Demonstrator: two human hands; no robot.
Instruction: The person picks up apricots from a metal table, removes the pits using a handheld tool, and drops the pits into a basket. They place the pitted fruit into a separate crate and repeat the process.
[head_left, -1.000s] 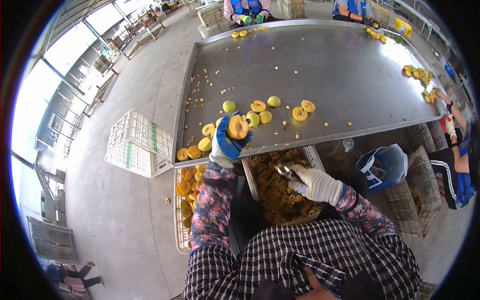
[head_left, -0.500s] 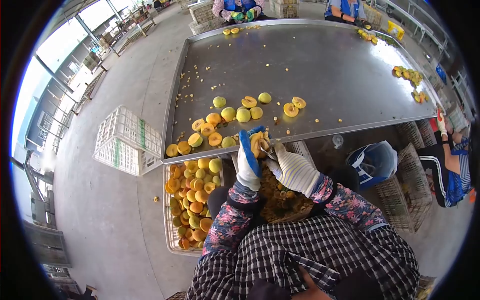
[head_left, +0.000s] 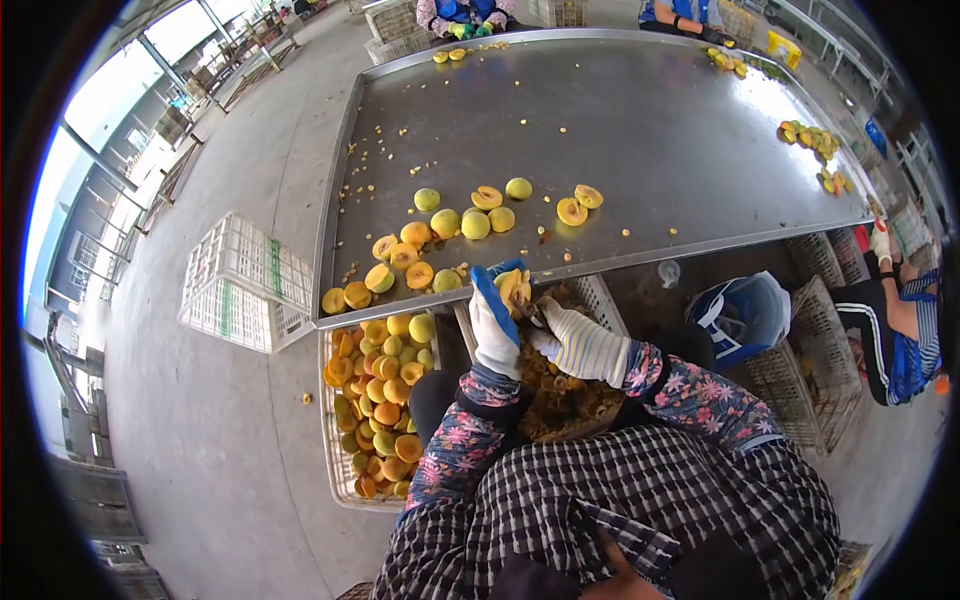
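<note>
My left hand (head_left: 494, 325), in a white glove with blue coating, grips a cut yellow peach (head_left: 513, 290) at the front edge of the metal table. Close to it on the right, my right hand (head_left: 582, 343) in a striped white glove is closed on a small metal tool (head_left: 537, 316); its exact kind is partly hidden by the fingers. Below both hands stands a crate of scraps (head_left: 570, 400). Several whole and halved peaches (head_left: 475, 224) lie on the table just beyond my left hand.
The metal table (head_left: 620, 130) has a raised rim and scattered pits. At lower left stands a crate full of peach halves (head_left: 385, 390). White crates (head_left: 240, 285) rest on the floor; a blue bucket (head_left: 745, 315) is at right. Co-workers sit at the far and right sides.
My right hand and the tool have drawn slightly down and away from the peach, whose cut inside shows more. The view has shifted a little.
</note>
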